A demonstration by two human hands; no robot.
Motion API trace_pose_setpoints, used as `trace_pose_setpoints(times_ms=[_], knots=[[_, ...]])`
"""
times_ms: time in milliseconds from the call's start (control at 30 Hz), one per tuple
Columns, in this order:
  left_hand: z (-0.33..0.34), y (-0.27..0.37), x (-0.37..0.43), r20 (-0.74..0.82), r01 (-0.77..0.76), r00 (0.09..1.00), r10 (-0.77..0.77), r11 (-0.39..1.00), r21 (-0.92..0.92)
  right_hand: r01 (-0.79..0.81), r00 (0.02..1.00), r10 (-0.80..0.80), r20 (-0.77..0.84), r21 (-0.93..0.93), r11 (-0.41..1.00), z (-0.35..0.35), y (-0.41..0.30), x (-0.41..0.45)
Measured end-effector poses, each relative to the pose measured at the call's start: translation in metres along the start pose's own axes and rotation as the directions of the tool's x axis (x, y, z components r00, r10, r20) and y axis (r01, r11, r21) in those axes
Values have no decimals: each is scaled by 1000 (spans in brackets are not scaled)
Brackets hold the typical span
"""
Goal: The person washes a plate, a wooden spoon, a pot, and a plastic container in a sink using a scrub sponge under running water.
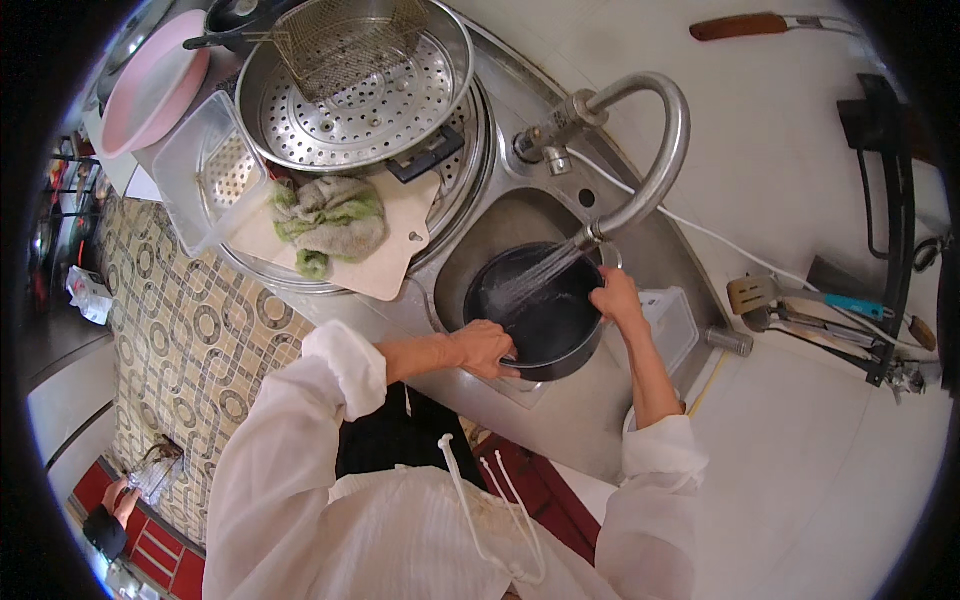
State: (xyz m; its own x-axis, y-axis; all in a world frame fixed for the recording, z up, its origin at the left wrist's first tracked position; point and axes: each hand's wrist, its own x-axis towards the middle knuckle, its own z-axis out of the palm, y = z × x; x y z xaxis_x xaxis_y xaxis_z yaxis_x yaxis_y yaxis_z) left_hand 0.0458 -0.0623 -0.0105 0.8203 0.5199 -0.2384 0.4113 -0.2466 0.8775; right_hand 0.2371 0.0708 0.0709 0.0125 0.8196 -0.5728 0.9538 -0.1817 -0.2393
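A dark round pot [555, 330] is held tilted over the small stainless-steel sink basin [517, 206]. Water streams into it from the curved metal faucet [667, 142]. My left hand [484, 349] grips the near-left rim, its fingers partly hidden by the rim. On the right side of the pot, my right hand [619, 295] holds the edge beside a metal loop handle [616, 255]. Dark inner walls make it hard to tell how much water is inside.
Left of the basin, a steel steamer tray [352, 142] holds a wire fry basket [337, 45]. A crumpled green-grey cloth [330, 225] lies on a cutting board [397, 255]. A clear plastic container [664, 330] stands at right. Utensils [810, 307] hang on the wall. Another person's hands [122, 501] show lower left.
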Motion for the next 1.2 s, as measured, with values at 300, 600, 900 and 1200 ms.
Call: trace_pose_setpoints(times_ms=[300,600,900,1200], knots=[[-8,17,2,-465,-344,880,-99,542,-767,-65,994,41,99,252,965,-5,-30,21],[-4,29,2,-443,-445,864,-241,47,-894,210,974,-188,-130,195,958,-9,-47,15],[-8,42,14,-637,-397,761,-125,687,-608,220,937,-257,-235,-174,960,-21,-25,8],[2,29,0,-131,30,990,-52,987,-160,-30,999,42,-24,382,924,32,9,-39]])
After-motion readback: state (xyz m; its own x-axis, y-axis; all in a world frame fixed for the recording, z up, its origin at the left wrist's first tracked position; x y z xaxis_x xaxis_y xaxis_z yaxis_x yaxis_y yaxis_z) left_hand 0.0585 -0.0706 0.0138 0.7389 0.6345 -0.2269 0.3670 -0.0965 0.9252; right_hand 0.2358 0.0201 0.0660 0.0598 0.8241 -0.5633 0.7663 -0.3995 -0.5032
